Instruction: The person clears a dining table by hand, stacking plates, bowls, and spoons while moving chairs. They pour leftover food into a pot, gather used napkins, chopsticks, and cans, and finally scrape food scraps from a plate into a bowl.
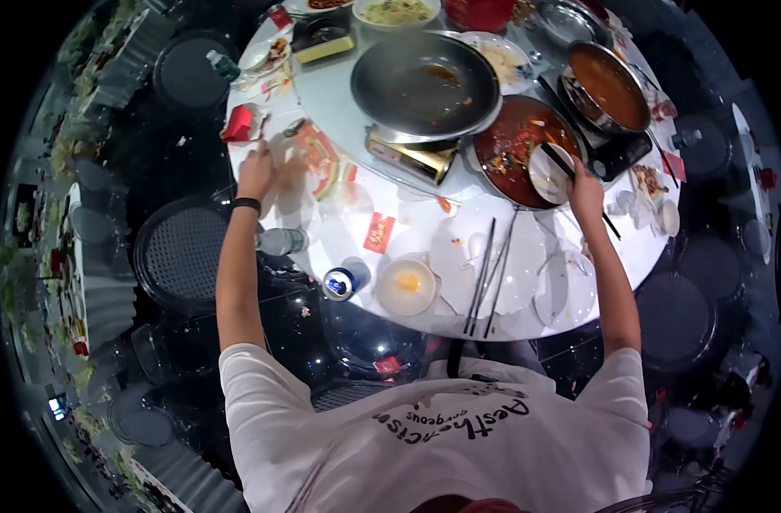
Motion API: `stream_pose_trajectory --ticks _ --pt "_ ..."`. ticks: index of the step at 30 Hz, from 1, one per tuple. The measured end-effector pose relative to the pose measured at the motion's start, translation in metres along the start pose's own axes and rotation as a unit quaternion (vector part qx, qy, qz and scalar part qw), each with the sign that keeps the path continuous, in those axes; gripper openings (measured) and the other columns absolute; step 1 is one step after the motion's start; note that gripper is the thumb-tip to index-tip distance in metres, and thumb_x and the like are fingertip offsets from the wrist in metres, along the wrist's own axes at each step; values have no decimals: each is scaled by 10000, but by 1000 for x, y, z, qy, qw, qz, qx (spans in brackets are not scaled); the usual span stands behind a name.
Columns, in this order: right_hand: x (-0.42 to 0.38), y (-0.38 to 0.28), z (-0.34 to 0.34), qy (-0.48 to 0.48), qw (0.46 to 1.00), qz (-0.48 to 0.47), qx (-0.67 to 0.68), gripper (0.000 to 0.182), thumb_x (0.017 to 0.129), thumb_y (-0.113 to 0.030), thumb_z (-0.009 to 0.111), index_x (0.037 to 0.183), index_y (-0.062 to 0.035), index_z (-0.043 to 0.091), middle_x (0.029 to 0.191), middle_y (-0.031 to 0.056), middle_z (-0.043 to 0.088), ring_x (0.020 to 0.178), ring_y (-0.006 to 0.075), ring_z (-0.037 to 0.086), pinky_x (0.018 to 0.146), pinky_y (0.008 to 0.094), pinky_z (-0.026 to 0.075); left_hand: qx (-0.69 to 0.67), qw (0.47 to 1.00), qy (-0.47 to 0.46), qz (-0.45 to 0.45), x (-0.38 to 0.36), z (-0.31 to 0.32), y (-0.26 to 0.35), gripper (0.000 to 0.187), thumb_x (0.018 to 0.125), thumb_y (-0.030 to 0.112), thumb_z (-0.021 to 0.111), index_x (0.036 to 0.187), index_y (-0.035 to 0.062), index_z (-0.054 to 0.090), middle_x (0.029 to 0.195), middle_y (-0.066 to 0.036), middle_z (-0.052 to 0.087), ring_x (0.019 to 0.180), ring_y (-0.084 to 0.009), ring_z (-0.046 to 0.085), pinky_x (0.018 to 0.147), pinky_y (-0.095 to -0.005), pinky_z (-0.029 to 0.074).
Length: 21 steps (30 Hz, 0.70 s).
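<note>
My right hand (586,195) is closed at the edge of a small white plate (544,178), which overlaps the near right side of a wide pan of red broth (517,147) with vegetables in it. A dark stick-like thing (557,159) crosses the plate into my hand, and a thin dark end shows past the wrist. At the table's left edge, my left hand (255,173) has its fingers drawn together just below a red packet (238,125); what they hold, if anything, I cannot tell. Watermelon rinds (326,167) lie right of that hand, amid wet scraps.
A large dark pan (425,85) sits on a gas burner (412,156), with a pot of orange soup (608,88) farther right. Nearest me are a blue can (339,283), a bowl (407,286), chopsticks (482,278) and a plastic bottle (281,241). Stools (184,250) surround the table.
</note>
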State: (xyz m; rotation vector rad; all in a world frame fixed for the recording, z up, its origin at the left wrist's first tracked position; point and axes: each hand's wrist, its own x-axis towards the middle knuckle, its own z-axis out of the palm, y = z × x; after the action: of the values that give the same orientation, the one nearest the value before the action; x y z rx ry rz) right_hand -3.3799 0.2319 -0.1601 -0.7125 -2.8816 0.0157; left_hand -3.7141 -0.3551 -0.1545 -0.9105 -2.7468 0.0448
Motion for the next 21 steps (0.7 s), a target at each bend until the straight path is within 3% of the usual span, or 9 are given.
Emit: stream_pose_trajectory --ticks 3,5,7,8,12,15,16,18,21 --pt "8 28 20 51 990 50 123 359 781 -164 587 1126 -68 577 764 243 639 686 404 628 653 472 501 -60 995 40 -62 -7 -21 0 117 761 59 554 813 -33 604 960 -132 578 818 -305 605 729 -409 497" --pt "3 47 12 4 957 122 264 284 773 -156 573 1017 -16 612 709 194 637 597 309 627 579 396 487 -123 980 81 -135 -18 -43 -8 119 773 59 566 824 -38 612 942 -124 587 821 -282 603 740 -386 491" --pt "0 59 -11 -139 845 244 456 243 770 -140 566 948 22 598 618 78 568 465 116 504 415 265 367 -210 944 131 -219 -37 -71 -16 121 784 59 579 836 -42 621 923 -116 596 824 -260 601 752 -362 485" --pt "-5 71 -9 -153 785 266 538 197 772 -122 583 924 2 572 593 43 510 421 90 406 366 243 270 -264 916 161 -257 -49 -86 -17 122 789 59 585 842 -44 625 914 -112 601 825 -249 600 757 -350 482" --pt "-26 112 -29 -215 693 291 623 137 791 -85 615 873 -26 523 599 1 458 420 55 335 368 221 214 -517 729 267 -361 -100 -137 18 127 812 58 609 864 -53 642 877 -95 619 831 -203 595 780 -303 470" --pt "-45 144 -53 -225 678 291 637 139 792 -72 624 877 -34 521 603 -15 455 418 43 325 367 212 205 -675 587 232 -382 -139 -150 126 131 829 57 627 882 -60 654 849 -83 632 835 -169 592 797 -268 460" --pt "-58 162 -74 -223 685 287 632 137 796 -75 629 879 -44 524 597 -21 453 417 37 321 365 209 211 -563 713 188 -373 -155 -152 215 118 824 74 624 859 -23 681 837 -52 642 809 -142 577 785 -255 441" --pt "-72 188 -84 -217 683 281 638 147 798 -84 637 890 -45 530 595 -18 462 418 35 332 362 205 219 -593 684 145 -398 -160 -151 324 111 817 76 612 843 2 692 826 -26 636 781 -115 559 750 -255 430" --pt "-92 230 -90 -219 700 264 626 152 799 -100 641 887 -32 537 593 -4 479 401 38 335 352 206 222 -605 714 99 -338 -175 -124 465 109 833 73 593 770 5 650 803 -25 574 808 -127 539 746 -261 402"
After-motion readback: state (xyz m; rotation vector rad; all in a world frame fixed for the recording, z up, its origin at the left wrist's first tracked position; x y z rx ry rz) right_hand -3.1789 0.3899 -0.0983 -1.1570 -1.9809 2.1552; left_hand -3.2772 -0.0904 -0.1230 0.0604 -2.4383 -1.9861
